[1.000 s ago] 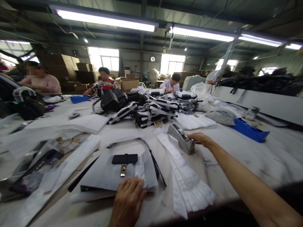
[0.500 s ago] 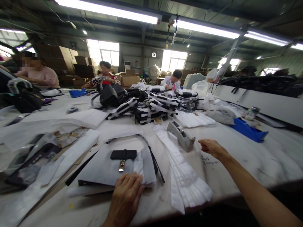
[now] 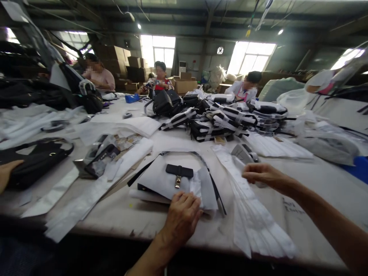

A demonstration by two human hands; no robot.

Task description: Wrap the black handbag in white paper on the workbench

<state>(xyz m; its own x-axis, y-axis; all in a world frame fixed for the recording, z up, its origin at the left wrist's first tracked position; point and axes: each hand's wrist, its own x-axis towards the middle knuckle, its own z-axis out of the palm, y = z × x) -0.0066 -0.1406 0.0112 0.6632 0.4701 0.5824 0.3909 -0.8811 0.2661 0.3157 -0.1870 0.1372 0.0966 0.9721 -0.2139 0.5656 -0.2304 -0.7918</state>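
A black handbag (image 3: 140, 187) with a gold clasp (image 3: 178, 181) lies on the table before me, its front covered by white wrapping paper (image 3: 156, 178). My left hand (image 3: 184, 212) rests palm down on the paper at the bag's lower edge, fingers laid over it. To the right, my right hand (image 3: 261, 173) is closed in a pinch just in front of a grey tape dispenser (image 3: 241, 152), hiding part of it. What the pinched fingers hold, if anything, is too small to make out. White strips (image 3: 253, 218) fan out below this hand.
Wrapped black bags (image 3: 212, 130) are piled beyond the handbag. Left stand another tape dispenser (image 3: 86, 166) and long white strips (image 3: 115, 168). At the far left, another person's hand (image 3: 10, 172) touches a black bag (image 3: 43, 161). Several people sit across the table.
The view has turned left, bringing in the other person's hand. My right hand has moved from beside the dispenser's right end to its near side. My left hand stays on the wrapped handbag.
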